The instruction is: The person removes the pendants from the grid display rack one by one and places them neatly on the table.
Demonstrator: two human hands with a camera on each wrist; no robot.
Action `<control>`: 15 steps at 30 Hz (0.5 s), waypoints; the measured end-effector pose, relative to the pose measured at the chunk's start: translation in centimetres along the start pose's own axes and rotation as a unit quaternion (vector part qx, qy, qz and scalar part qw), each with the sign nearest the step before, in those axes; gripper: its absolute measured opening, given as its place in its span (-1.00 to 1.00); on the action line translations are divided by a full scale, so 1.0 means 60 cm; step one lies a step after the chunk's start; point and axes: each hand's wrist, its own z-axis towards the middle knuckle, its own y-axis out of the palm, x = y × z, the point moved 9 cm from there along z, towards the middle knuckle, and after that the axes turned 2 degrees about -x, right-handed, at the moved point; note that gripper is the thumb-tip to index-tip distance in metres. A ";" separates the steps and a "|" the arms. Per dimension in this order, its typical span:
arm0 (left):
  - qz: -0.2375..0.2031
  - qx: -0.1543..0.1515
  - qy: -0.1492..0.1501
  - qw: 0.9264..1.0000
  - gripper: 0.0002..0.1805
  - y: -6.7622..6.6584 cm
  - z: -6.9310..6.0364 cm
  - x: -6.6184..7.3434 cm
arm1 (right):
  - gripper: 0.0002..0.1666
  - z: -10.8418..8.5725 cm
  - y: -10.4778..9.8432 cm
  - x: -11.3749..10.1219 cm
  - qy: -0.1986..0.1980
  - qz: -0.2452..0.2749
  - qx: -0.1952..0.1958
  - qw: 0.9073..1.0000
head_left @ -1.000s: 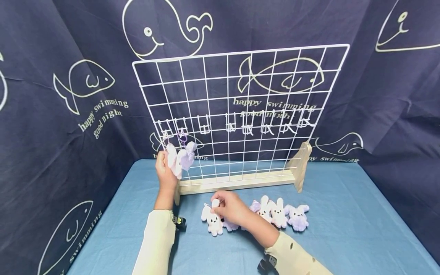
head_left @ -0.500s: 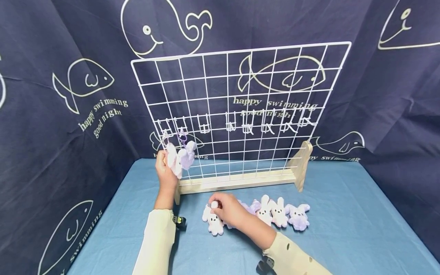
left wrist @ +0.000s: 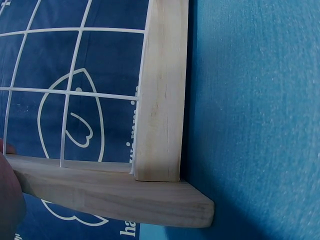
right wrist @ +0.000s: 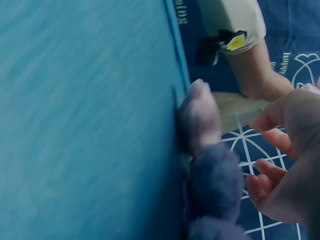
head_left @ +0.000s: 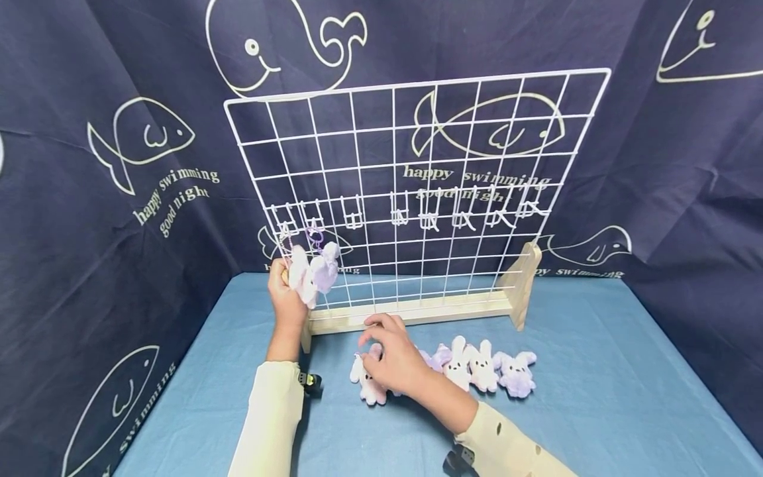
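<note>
My left hand [head_left: 287,301] grips the left wooden side piece of the white wire grid rack [head_left: 417,85]; in the left wrist view only a bit of this hand shows at the wood [left wrist: 90,190]. Beside it a white bunny plush keychain [head_left: 303,281] and a lavender plush keychain [head_left: 324,268] hang from hooks. My right hand [head_left: 396,361] is over a white bunny plush [head_left: 372,392] on the table, partly hiding it. Its thumb and fingers are bent and apart, and the right wrist view shows nothing between them. A lavender plush [right wrist: 217,182] lies beside the bunny, mostly covered in the head view.
To the right lie more plushes: a lavender one [head_left: 439,358], two white bunnies [head_left: 457,371] and another lavender one [head_left: 515,376]. Several white hooks [head_left: 354,220] line the grid. The rack's wooden base [head_left: 411,310] stands on the blue cloth, with a dark curtain behind.
My right hand has let go of the white bunny's ear; its fingers have spread and lifted slightly toward the rack. The left hand keeps its hold.
</note>
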 end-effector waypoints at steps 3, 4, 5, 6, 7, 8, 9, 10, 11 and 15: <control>0.010 -0.001 0.004 1.000 -0.85 -0.001 0.001 -0.002 | -0.77 0.007 0.000 -0.006 0.032 0.089 -0.005 0.995; 0.008 -0.002 0.004 1.000 -0.84 -0.001 0.001 -0.002 | -0.74 0.011 0.001 -0.007 0.046 0.129 -0.008 0.991; 0.003 -0.003 0.003 1.000 -0.83 -0.001 0.000 -0.002 | -0.70 0.014 0.002 -0.009 0.059 0.170 -0.012 0.984; 0.002 -0.004 0.003 1.000 -0.81 -0.001 0.000 -0.002 | -0.65 0.018 0.003 -0.012 0.067 0.212 -0.015 0.975; 0.005 -0.004 0.004 1.000 -0.79 -0.002 -0.001 -0.001 | -0.60 0.021 0.006 -0.014 0.076 0.260 -0.021 0.962; 0.001 -0.005 0.004 1.000 -0.76 -0.002 -0.001 0.000 | -0.52 0.024 0.008 -0.017 0.087 0.310 -0.027 0.946; -0.011 -0.007 0.002 1.000 -0.74 -0.002 -0.002 0.001 | -0.47 0.027 0.011 -0.020 0.096 0.361 -0.034 0.927; -0.014 -0.008 0.002 1.000 -0.72 -0.001 -0.002 0.003 | -0.41 0.031 0.014 -0.024 0.101 0.407 -0.042 0.907; -0.015 -0.009 0.002 1.000 -0.72 -0.001 -0.003 0.004 | -0.35 0.034 0.016 -0.028 0.104 0.448 -0.049 0.887; -0.033 -0.009 -0.004 0.999 -0.71 0.004 -0.003 0.009 | -0.19 0.044 0.020 -0.050 0.104 0.567 -0.077 0.814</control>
